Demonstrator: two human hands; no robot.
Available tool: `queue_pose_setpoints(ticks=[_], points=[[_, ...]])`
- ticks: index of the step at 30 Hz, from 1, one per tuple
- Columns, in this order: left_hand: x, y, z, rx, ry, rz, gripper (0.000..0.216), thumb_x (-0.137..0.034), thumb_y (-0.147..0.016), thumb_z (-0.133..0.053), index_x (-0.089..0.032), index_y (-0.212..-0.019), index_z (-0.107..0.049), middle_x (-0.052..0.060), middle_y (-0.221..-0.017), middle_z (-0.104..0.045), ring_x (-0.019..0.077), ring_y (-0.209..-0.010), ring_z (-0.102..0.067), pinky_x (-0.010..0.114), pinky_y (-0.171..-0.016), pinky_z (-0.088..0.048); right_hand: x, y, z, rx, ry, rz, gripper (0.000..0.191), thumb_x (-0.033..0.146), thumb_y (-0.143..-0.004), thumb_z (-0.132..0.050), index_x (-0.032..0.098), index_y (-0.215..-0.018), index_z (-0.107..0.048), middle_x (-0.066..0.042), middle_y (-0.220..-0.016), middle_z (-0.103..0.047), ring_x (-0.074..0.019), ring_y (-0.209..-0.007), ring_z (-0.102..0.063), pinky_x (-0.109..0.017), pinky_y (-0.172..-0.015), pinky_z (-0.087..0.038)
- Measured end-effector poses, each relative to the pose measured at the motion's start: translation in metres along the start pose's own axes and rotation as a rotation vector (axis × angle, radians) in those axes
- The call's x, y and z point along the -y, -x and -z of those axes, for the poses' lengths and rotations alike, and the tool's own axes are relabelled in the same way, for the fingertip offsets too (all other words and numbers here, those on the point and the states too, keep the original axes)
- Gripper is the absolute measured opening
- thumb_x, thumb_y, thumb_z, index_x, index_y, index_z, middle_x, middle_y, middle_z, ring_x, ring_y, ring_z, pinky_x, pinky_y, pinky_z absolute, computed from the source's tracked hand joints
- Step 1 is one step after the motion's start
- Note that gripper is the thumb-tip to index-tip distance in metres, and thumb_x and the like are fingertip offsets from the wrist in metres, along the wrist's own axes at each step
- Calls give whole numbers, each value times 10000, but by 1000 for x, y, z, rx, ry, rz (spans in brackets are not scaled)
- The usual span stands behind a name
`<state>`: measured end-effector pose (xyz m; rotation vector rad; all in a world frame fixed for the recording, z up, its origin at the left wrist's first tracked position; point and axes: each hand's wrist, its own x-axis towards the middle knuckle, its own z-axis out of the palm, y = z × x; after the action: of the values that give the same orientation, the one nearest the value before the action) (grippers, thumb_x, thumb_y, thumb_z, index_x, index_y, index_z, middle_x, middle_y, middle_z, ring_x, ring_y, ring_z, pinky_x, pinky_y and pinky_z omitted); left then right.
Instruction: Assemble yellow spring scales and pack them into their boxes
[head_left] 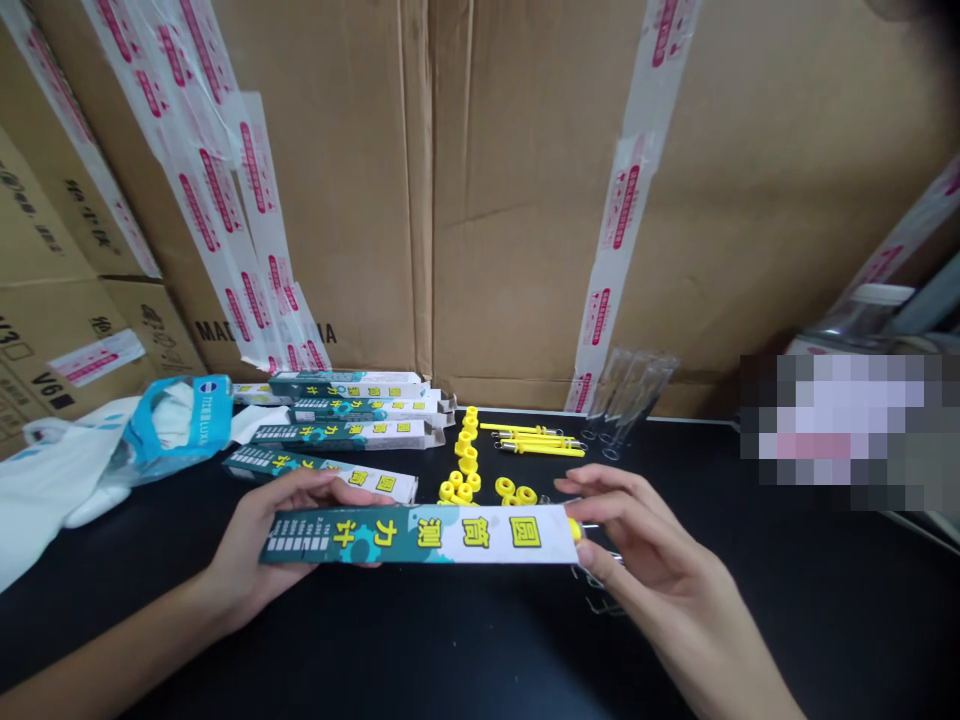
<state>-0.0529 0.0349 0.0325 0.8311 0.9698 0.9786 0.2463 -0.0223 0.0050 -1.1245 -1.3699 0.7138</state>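
Note:
My left hand (259, 535) is wrapped round the left part of a long, narrow green-and-white cardboard box (465, 535), held level above the black table. At the box's right end, a yellow cap (575, 528) with a bit of metal rod pokes out of the opening. My right hand (656, 560) has its thumb and index finger closed about that end, touching the box; its other fingers stay raised. Behind the held box lie several similar boxes (341, 435), yellow rings and caps (506, 488), and thin yellow rods with springs (536, 442). Metal hooks (600, 595) lie partly behind my right hand.
Clear tubes (630, 395) stand at the back right against a tall cardboard carton (510, 220). On the left are a blue-and-white plastic packet (180, 425) and a white bag (45, 500). A clear jar (870, 315) and a blurred patch are at far right.

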Motion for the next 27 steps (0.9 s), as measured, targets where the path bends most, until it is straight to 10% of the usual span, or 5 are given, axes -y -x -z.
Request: queue_pose_setpoints(ticks=[8, 27], points=[[0, -2, -3, -125, 54, 20, 243, -246, -728, -636, -74, -630, -775, 188, -822, -789, 358, -843, -752, 404, -658, -646, 1, -2, -3, 129, -307, -279, 280, 417, -783, -802, 289, -1004, -688, 4, -831, -686, -123, -568, -610, -232, -514, -535], [-1, -2, -6, -259, 130, 32, 192, -218, -632, -665, -75, -532, -746, 183, -704, -767, 299, -761, -751, 323, -686, -627, 10, 9, -5, 57, -195, -25, 107, 358, -899, -686, 321, -990, -729, -51, -1042, -748, -176, -747, -690, -244, -675, -589]])
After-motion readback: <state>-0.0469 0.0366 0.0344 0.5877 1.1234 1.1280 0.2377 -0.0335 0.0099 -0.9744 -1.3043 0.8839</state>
